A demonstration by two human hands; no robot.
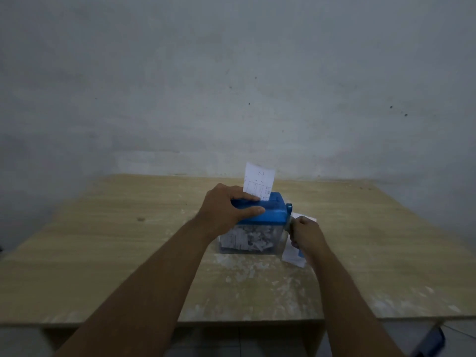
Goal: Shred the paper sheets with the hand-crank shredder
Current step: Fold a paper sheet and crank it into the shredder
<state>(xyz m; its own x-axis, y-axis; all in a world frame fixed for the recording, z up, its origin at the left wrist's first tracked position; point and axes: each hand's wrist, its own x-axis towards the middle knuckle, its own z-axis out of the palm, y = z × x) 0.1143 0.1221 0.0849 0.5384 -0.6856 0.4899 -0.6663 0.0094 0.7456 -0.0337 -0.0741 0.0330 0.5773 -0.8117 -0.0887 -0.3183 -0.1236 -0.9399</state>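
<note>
A small hand-crank shredder (275, 215) with a blue top and a clear bin (247, 239) full of white shreds stands mid-table. A white paper sheet (258, 180) with handwriting stands upright in its top slot. My left hand (226, 210) grips the left part of the blue top, thumb along the front. My right hand (305, 234) holds the crank handle at the shredder's right side; the blue crank arm (289, 211) shows above it. More white paper sheets (293, 257) lie on the table behind and under my right hand.
The wooden table (103, 253) reaches back to a bare grey wall. Paper scraps and dust (244, 273) lie scattered in front of the shredder. A dark blue object (432, 341) shows below the table's edge at the bottom right.
</note>
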